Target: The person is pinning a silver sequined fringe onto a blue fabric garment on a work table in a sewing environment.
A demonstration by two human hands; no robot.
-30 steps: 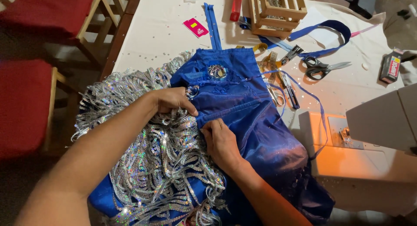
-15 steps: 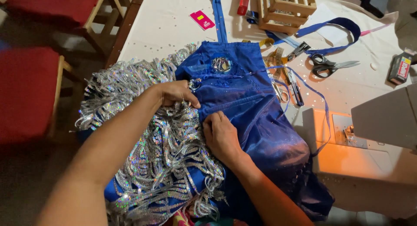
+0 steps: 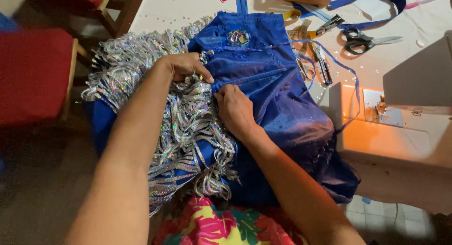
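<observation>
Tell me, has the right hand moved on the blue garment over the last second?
No. The right hand stays beside the left hand, below the round silver patch.

I see the blue garment (image 3: 278, 85) as satin-like cloth, smooth with a soft sheen. Its silver fringe (image 3: 183, 132) looks like glossy foil strips, holographic glitter. The scissors (image 3: 362, 37) have shiny metal blades and black matt plastic handles. I read the tabletop (image 3: 165, 9) as matt whitish cloth or paper. Chair (image 3: 33, 75): red matt fabric seat, plain wood frame. Sewing machine (image 3: 423, 70): smooth pale plastic.
</observation>
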